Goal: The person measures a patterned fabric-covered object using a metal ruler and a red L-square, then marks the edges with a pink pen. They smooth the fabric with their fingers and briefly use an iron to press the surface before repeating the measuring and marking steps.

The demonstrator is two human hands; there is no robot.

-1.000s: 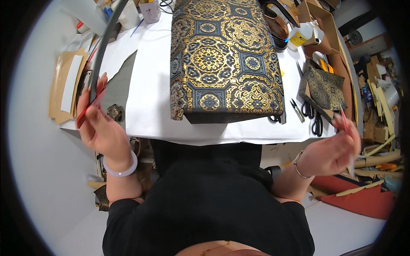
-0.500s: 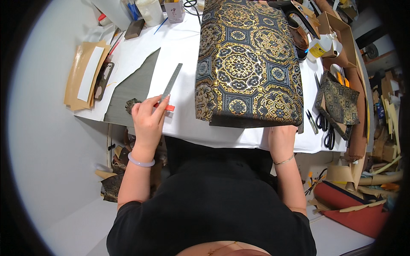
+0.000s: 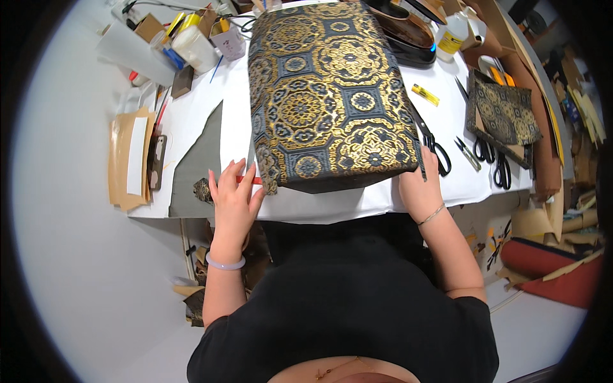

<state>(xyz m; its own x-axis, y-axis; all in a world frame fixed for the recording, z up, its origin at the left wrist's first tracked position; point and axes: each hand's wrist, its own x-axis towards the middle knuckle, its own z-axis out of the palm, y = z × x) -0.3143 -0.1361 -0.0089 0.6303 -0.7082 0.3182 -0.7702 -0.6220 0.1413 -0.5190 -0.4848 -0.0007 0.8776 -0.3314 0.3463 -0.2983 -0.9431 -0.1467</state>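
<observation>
A large box covered in black, gold and grey-blue brocade (image 3: 306,108) lies before me, its dark front side facing me. My right hand (image 3: 420,188) is at its near right corner, fingers closed around the edge beside a hanging strip of the fabric; the thumb is partly hidden. At the near left corner my left hand (image 3: 233,201) is open, fingers spread, by a red piece (image 3: 255,180) on a thin metal ruler (image 3: 250,153). The box covers part of the ruler. A crumpled patterned scrap (image 3: 203,190) sits left of that hand.
Black-handled scissors (image 3: 436,150), small snips (image 3: 469,155) and a smaller brocade box (image 3: 504,115) lie to the right. A yellow tube (image 3: 425,95) and a white bottle (image 3: 453,35) stand farther back. On the left are brown paper sheets (image 3: 121,159), a phone (image 3: 156,163) and grey cloth (image 3: 198,153).
The brocade box has shifted left, over much of the ruler, uncovering scissors and a yellow tube on the right. My left hand has let go of the ruler and spread its fingers. The view has shifted.
</observation>
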